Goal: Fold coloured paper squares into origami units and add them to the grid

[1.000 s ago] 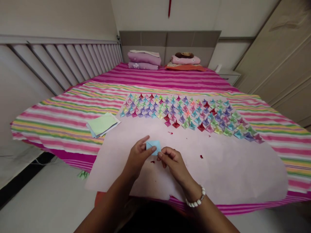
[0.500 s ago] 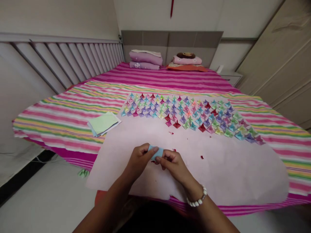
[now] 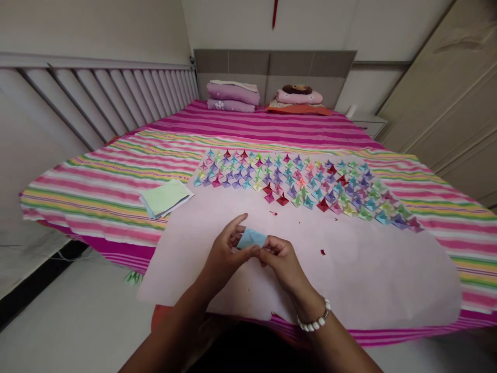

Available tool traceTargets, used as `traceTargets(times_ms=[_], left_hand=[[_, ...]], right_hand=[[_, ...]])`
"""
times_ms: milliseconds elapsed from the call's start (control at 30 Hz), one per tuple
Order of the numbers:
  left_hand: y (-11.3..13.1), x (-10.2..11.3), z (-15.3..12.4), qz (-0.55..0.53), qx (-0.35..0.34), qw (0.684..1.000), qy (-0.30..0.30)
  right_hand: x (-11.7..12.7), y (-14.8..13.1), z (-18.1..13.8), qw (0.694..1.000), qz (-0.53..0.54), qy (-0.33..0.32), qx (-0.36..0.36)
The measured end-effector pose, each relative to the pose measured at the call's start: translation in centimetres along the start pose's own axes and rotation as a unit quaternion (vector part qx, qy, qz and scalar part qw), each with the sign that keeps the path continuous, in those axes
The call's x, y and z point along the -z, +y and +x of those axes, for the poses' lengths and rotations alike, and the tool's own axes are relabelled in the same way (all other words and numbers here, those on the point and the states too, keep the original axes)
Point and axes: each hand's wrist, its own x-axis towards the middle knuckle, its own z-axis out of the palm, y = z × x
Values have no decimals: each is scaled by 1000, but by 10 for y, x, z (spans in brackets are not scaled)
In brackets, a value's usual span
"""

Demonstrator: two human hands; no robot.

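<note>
Both my hands meet over a large pale pink sheet (image 3: 349, 269) spread on the bed. My left hand (image 3: 225, 254) pinches the left end of a small light blue folded paper (image 3: 251, 238), thumb under it and index finger raised. My right hand (image 3: 281, 259), with a white bead bracelet at the wrist, pinches the paper's right end with curled fingers. Beyond the hands, many small folded paper shapes (image 3: 303, 184) in mixed colours lie in rows on the sheet.
A stack of pale green and white paper squares (image 3: 165, 198) lies to the left on the striped bedspread (image 3: 97, 181). Tiny red scraps (image 3: 322, 252) dot the sheet. Pillows (image 3: 233, 96) sit at the headboard. A slatted rail runs along the left; a wardrobe stands at the right.
The blue paper has turned and now lies flatter and wider between the hands. My left index finger has lifted off it. The hands stay in nearly the same place.
</note>
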Motion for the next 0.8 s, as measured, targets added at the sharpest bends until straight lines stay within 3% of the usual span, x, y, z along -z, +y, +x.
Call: traceTargets(times_ms=[133, 267, 533, 800], left_hand=[[-7, 4, -3, -44, -13, 999, 12], [-7, 8, -6, -21, -11, 999, -27], [-1, 10, -5, -13, 0, 1000, -27], [0, 14, -5, 15, 2, 1000, -20]], right_hand=[[2, 3, 1, 999, 14, 32, 14], [0, 4, 0, 999, 18, 22, 16], [0, 0, -1, 997, 45, 15, 57], [9, -8, -3, 979, -80, 74, 173]])
